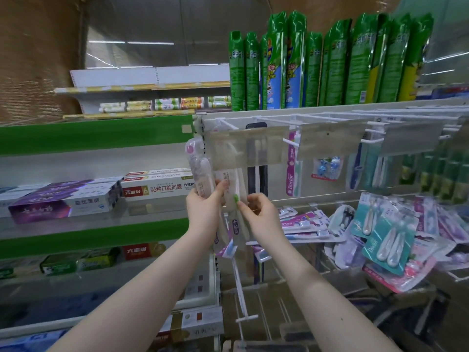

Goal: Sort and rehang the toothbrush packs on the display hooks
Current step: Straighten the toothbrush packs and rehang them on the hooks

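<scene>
My left hand grips a clear toothbrush pack with a pink top, held upright by the left end of the hook display. My right hand pinches the lower part of a second pack with a green and white brush, which hangs under a clear price tag holder. White display hooks stick out from the panel. A pink and white pack and a dark pack hang beside them. Several loose toothbrush packs lie heaped at lower right.
Toothpaste boxes fill the shelves on the left, behind green shelf edges. Green spray cans stand on top of the display. A bare white hook points out below my hands. More packs hang at far right.
</scene>
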A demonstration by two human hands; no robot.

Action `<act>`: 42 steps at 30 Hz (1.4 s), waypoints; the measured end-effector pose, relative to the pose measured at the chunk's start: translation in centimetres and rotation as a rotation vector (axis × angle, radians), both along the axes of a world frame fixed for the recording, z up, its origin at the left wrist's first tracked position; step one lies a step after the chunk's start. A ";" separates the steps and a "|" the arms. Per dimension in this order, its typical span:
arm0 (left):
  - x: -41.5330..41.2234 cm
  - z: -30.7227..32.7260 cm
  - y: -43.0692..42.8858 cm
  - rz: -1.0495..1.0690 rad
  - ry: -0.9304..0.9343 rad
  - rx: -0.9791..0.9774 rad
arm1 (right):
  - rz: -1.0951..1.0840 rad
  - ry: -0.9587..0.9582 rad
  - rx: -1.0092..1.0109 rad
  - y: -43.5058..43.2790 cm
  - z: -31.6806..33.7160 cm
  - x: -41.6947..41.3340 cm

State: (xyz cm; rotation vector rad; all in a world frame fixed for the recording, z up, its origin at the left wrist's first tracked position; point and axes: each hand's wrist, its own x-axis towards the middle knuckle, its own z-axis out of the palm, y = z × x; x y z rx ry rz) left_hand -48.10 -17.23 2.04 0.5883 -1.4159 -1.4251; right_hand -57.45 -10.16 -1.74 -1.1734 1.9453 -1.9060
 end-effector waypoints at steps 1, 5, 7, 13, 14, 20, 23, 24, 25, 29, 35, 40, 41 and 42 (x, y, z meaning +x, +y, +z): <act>-0.2 -0.1 0.2 0.026 0.008 0.007 | -0.005 0.020 0.011 -0.4 0.1 -0.5; -1.0 -0.5 0.9 0.073 0.053 0.010 | -0.016 0.085 0.034 -2.2 0.8 -2.5; -1.3 -0.6 0.9 0.033 0.035 0.022 | -0.010 0.085 0.055 -3.2 1.1 -3.3; -2.5 -0.3 1.0 -0.027 0.016 0.120 | -0.024 0.085 0.108 -5.6 1.5 -4.6; -2.6 -0.2 1.1 -0.041 0.038 0.162 | -0.015 0.078 0.107 -6.0 1.4 -4.8; -2.9 0.4 0.4 -0.041 0.055 0.179 | 0.029 -0.027 0.033 -7.6 1.3 -4.6; -2.8 0.4 0.2 -0.042 0.056 0.150 | 0.051 -0.069 0.019 -8.0 1.3 -4.4; -2.7 0.3 0.0 -0.033 0.047 0.141 | 0.065 -0.092 0.013 -8.1 1.3 -4.4; -2.6 0.3 0.0 -0.034 0.036 0.134 | 0.077 -0.116 0.005 -8.2 1.4 -4.3; -2.0 0.4 0.0 -0.046 0.052 0.111 | 0.077 -0.167 0.005 -8.1 1.5 -4.0; -1.0 0.3 0.3 -0.084 0.019 0.055 | 0.002 -0.184 -0.016 -6.5 1.7 -3.1; 0.0 0.0 1.3 -0.117 -0.005 0.026 | 0.086 -0.190 -0.178 -3.4 2.4 -1.2; 0.2 -0.2 1.5 -0.122 -0.014 0.029 | 0.142 -0.190 -0.199 -2.7 2.6 -0.5; 0.4 -0.4 1.7 -0.129 -0.026 0.027 | 0.190 -0.174 -0.211 -2.1 2.8 0.2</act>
